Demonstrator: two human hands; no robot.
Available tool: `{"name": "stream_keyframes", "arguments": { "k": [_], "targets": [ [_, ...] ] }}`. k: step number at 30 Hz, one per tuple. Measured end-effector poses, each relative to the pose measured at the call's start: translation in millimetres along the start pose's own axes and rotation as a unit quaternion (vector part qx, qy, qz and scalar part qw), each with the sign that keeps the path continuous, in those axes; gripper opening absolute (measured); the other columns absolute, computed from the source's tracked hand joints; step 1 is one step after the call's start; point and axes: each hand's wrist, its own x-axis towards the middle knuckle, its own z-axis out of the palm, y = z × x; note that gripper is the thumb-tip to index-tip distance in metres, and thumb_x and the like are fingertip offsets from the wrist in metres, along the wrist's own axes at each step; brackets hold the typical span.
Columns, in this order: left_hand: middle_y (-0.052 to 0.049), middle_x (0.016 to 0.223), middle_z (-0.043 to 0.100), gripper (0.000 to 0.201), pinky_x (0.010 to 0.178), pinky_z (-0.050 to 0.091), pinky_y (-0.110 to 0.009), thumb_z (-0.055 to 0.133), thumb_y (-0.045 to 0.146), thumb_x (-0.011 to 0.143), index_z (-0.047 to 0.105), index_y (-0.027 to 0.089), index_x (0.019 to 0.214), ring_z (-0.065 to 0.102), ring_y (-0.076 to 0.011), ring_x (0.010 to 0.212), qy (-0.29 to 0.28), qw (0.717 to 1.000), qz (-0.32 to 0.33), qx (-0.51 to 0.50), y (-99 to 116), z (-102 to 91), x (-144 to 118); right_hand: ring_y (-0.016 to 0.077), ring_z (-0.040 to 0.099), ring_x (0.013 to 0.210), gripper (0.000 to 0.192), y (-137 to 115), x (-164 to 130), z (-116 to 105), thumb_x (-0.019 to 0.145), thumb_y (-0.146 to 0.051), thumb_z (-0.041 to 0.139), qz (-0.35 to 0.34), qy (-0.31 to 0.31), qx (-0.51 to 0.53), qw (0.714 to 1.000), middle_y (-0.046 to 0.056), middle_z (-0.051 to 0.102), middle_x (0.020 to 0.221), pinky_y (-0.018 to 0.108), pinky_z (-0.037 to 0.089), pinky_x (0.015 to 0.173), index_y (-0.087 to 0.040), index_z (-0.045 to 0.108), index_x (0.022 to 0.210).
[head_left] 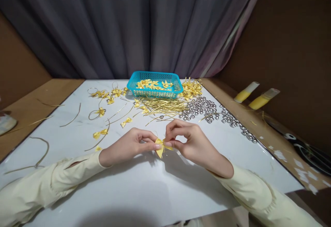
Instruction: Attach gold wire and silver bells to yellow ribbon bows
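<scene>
Between my hands, above the front middle of the white board, is a yellow ribbon bow [159, 150]. My left hand [133, 143] pinches its left side between thumb and fingers. From the other side, my right hand [190, 138] has its thumb and fingertips closed on the bow's right part. Part of the bow is hidden behind the fingertips. Beyond my hands lies a pile of gold twist ties [164, 106], with silver rings [200, 108] heaped to its right. Loose yellow bows [126, 122] lie past my left hand.
A turquoise basket [131, 86] holding yellow bows stands at the back, beside a bow pile [191, 89]. Stray gold ties [73, 116] lie on the left. Two yellow-and-clear tubes [263, 99], black-handled scissors [307, 151] and paper scraps [300, 165] are at the right. A grey curtain [144, 27] hangs behind.
</scene>
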Motion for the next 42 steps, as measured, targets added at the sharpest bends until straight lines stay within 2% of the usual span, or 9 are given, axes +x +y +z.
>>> {"name": "stream_keyframes", "arguments": {
  "k": [4,9,13,15,20,24,32,37,42],
  "targets": [
    [-0.001,0.073,0.070,0.024,0.059,0.042,-0.022,0.061,0.038,0.080,0.070,0.016,0.082,0.059,-0.0131,0.065,0.006,1.000,0.008,0.013,-0.2,0.9,-0.6,0.0119,0.055,0.070,0.022,1.4,-0.8,1.3,0.069,0.004,0.059,-0.002,0.000,-0.003,1.000,0.001,0.057,0.074,0.025,0.044,0.064,-0.016,0.065,0.062],
    [-0.002,0.079,0.071,0.023,0.069,0.045,-0.024,0.061,0.038,0.081,0.072,0.017,0.081,0.061,-0.0160,0.075,0.019,0.999,0.032,0.022,-0.3,0.5,0.1,0.0120,0.055,0.070,0.021,3.4,-0.5,2.2,0.070,0.005,0.058,0.002,-0.005,-0.002,1.000,0.002,0.057,0.076,0.026,0.045,0.065,-0.015,0.064,0.063],
    [-0.003,0.082,0.071,0.021,0.072,0.046,-0.024,0.062,0.035,0.080,0.071,0.017,0.078,0.062,-0.0169,0.078,0.071,0.996,0.045,0.025,1.0,-1.8,1.7,0.0151,0.056,0.079,0.015,2.9,0.2,-1.5,0.072,-0.001,0.058,0.004,0.040,-0.012,0.999,0.006,0.058,0.088,0.026,0.047,0.062,-0.015,0.064,0.076],
    [-0.003,0.082,0.071,0.022,0.071,0.046,-0.025,0.062,0.036,0.080,0.071,0.016,0.078,0.062,-0.0174,0.078,0.103,0.993,0.050,0.027,1.4,-2.5,2.2,0.0157,0.056,0.079,0.012,1.9,-0.1,-2.8,0.072,-0.004,0.060,0.010,0.056,-0.032,0.998,0.006,0.057,0.086,0.025,0.046,0.060,-0.015,0.064,0.075],
    [-0.002,0.084,0.070,0.018,0.072,0.044,-0.025,0.064,0.034,0.079,0.070,0.018,0.077,0.060,-0.0175,0.080,0.155,0.984,0.083,0.029,1.0,-1.3,1.5,0.0133,0.054,0.071,0.009,4.6,-1.6,4.1,0.073,-0.013,0.066,0.055,0.038,-0.061,0.996,0.005,0.059,0.086,0.025,0.044,0.056,-0.017,0.070,0.081],
    [-0.001,0.085,0.068,0.019,0.071,0.042,-0.025,0.065,0.036,0.078,0.070,0.018,0.074,0.058,-0.0165,0.081,0.179,0.981,0.078,0.006,3.3,-1.9,1.1,0.0136,0.056,0.072,0.016,10.7,-1.7,14.1,0.074,-0.020,0.069,0.072,0.056,-0.026,0.995,0.006,0.061,0.089,0.025,0.045,0.055,-0.017,0.072,0.089],
    [0.001,0.074,0.061,0.014,0.063,0.036,-0.022,0.068,0.032,0.075,0.068,0.018,0.074,0.050,-0.0113,0.068,0.121,0.973,-0.014,-0.195,4.8,-5.5,5.6,0.0117,0.056,0.069,0.012,8.9,0.4,22.5,0.073,-0.022,0.068,0.095,0.110,0.087,0.986,0.005,0.060,0.090,0.023,0.048,0.054,-0.018,0.071,0.084],
    [0.001,0.072,0.058,0.015,0.063,0.034,-0.023,0.069,0.032,0.074,0.066,0.017,0.070,0.047,-0.0110,0.068,0.106,0.971,-0.027,-0.210,5.4,-3.2,5.2,0.0115,0.054,0.068,0.007,8.1,1.2,26.5,0.073,-0.021,0.068,0.089,0.139,0.108,0.980,0.004,0.059,0.087,0.022,0.048,0.052,-0.018,0.067,0.079],
    [0.001,0.073,0.059,0.018,0.065,0.034,-0.024,0.068,0.034,0.075,0.067,0.017,0.071,0.048,-0.0119,0.070,0.100,0.977,-0.025,-0.185,4.4,-3.1,5.0,0.0129,0.056,0.074,0.002,9.6,1.9,27.5,0.075,-0.019,0.064,0.105,0.110,0.121,0.981,0.003,0.059,0.082,0.021,0.045,0.053,-0.017,0.065,0.074]
  ]
}}
